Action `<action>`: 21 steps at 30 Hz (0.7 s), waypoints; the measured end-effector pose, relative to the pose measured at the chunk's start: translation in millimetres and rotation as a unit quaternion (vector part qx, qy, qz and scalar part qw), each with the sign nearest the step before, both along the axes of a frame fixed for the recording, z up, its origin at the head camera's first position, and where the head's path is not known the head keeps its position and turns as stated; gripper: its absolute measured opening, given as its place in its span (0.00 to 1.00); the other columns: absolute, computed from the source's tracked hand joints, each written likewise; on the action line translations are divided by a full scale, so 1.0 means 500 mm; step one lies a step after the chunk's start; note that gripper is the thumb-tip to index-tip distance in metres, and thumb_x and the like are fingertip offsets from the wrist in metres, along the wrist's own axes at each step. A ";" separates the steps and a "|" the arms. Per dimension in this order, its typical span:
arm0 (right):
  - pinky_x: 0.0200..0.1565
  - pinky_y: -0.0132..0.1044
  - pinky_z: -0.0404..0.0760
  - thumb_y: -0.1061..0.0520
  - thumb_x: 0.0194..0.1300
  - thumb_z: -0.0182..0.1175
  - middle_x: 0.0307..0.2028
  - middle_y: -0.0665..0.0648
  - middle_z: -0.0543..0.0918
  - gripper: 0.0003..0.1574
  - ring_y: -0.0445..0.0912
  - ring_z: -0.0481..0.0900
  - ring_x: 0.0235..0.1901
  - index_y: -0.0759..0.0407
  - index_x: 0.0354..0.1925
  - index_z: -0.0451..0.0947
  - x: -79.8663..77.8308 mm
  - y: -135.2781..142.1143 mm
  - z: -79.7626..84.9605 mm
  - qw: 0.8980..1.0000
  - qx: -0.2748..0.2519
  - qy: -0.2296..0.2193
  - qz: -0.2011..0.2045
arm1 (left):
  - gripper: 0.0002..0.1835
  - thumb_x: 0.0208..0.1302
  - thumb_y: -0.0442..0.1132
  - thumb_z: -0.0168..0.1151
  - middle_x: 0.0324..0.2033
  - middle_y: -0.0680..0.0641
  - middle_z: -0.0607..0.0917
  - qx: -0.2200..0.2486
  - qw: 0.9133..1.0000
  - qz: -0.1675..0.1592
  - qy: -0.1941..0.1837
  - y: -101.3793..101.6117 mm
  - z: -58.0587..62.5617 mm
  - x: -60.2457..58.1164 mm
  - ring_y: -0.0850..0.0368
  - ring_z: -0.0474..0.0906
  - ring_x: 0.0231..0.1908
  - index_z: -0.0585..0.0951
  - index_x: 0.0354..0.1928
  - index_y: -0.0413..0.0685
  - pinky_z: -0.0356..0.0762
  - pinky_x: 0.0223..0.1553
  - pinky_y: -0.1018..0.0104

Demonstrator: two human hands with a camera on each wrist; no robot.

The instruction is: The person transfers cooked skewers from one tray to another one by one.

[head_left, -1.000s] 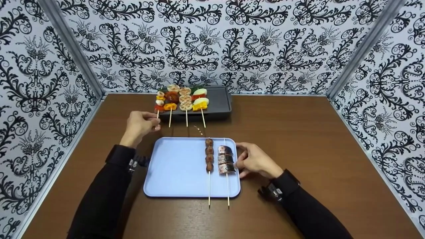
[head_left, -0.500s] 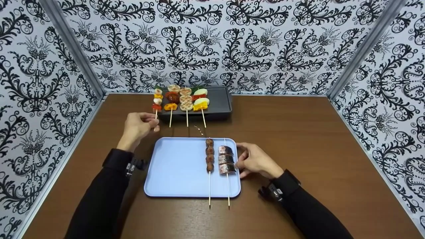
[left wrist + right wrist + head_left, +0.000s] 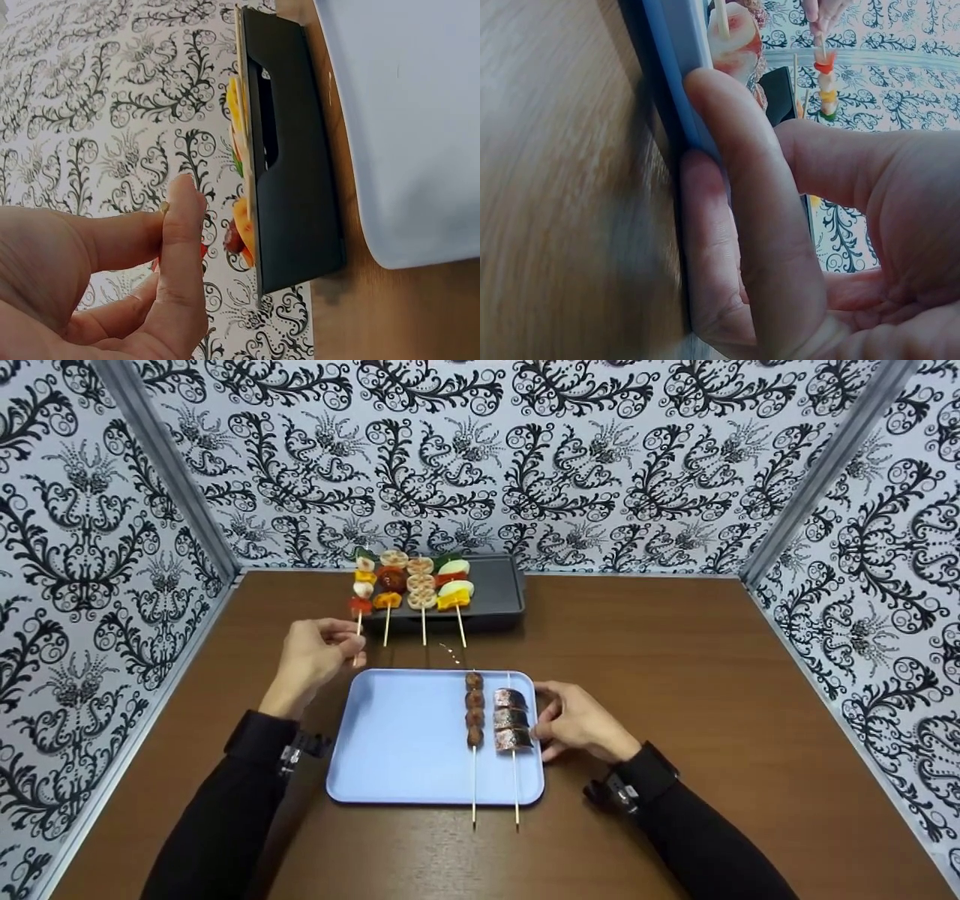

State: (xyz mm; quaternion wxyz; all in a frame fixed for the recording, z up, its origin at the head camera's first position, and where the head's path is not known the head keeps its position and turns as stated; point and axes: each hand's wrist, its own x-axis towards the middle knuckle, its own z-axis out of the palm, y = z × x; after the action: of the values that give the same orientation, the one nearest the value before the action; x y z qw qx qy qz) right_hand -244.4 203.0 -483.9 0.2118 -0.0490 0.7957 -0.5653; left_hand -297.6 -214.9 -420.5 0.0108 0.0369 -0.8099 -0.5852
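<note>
One skewer pinched by the left hand, beyond the tray.
Right hand grips the tray's rim; a transfer, I'd guess, needing level carrying.

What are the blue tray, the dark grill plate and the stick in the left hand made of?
The blue tray is probably plastic, smooth and satiny: its colour is even and its corners are rounded. The dark grill plate could be coated metal or plastic; its dull, even grey leaves that open. The stick in the left hand looks like plain wood or bamboo, being pale tan.
</note>
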 end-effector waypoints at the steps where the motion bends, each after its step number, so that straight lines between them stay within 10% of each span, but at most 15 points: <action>1: 0.35 0.46 0.98 0.77 0.65 0.69 0.40 0.62 0.84 0.60 0.52 0.89 0.31 0.68 0.91 0.60 0.000 0.000 0.000 1.000 -0.001 0.001 0.000 | 0.23 0.76 0.27 0.73 0.52 0.34 0.95 -0.010 1.000 -0.001 0.004 0.002 0.000 0.003 0.65 0.89 0.32 0.86 0.69 0.25 0.94 0.39 0.72; 10: 0.35 0.47 0.99 0.77 0.65 0.69 0.40 0.62 0.84 0.60 0.51 0.89 0.32 0.67 0.91 0.60 0.001 0.003 -0.001 1.000 -0.005 -0.001 -0.004 | 0.20 0.76 0.30 0.75 0.54 0.33 0.96 -0.064 0.998 -0.007 0.028 0.021 0.004 0.046 0.66 0.87 0.40 0.89 0.65 0.30 0.89 0.42 0.79; 21: 0.34 0.46 0.99 0.78 0.65 0.68 0.38 0.61 0.83 0.60 0.51 0.90 0.31 0.68 0.90 0.61 0.001 0.000 -0.004 1.000 -0.012 -0.002 -0.003 | 0.17 0.77 0.26 0.74 0.43 0.42 0.95 0.027 0.999 -0.046 0.001 0.050 0.000 0.099 0.64 0.92 0.32 0.87 0.63 0.26 0.97 0.40 0.67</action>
State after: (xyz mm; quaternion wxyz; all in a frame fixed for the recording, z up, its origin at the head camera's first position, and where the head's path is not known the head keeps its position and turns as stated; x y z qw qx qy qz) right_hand -243.7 203.0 -485.8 0.2110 -0.0484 0.7889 -0.5752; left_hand -247.9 -189.8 -420.3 -0.0157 -0.0007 -0.7947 -0.6068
